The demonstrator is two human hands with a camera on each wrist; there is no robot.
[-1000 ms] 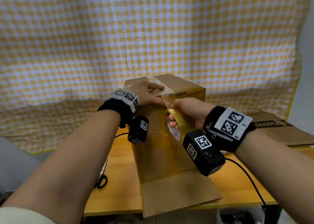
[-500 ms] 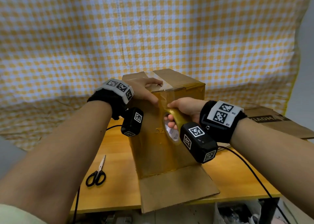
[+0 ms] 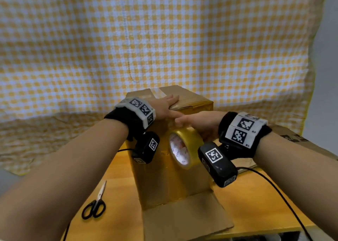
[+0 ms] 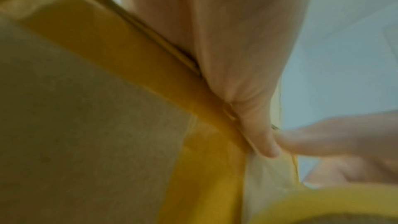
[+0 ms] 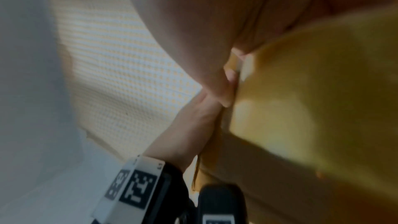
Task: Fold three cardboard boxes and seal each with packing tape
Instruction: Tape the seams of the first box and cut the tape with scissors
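A tall brown cardboard box (image 3: 164, 182) stands upright on the wooden table (image 3: 256, 204), with a clear tape strip (image 3: 158, 92) across its top. My left hand (image 3: 164, 106) lies flat on the top near the front edge, fingers straight. My right hand (image 3: 199, 123) grips the yellowish tape roll (image 3: 190, 140) against the upper front face, just under the top edge. Both hands touch at that edge. The left wrist view shows my left thumb (image 4: 264, 142) on the box edge (image 4: 215, 108), meeting a right-hand finger (image 4: 323, 139).
Black-handled scissors (image 3: 95, 204) lie on the table to the left of the box. The box's open bottom flap (image 3: 184, 217) sticks out over the table's front edge. A flattened cardboard box (image 3: 296, 140) lies at the right. A black cable (image 3: 274, 189) crosses the table's right side.
My right hand has brought the tape roll up the front face to the top edge. My left hand has flattened and slid further onto the box top.
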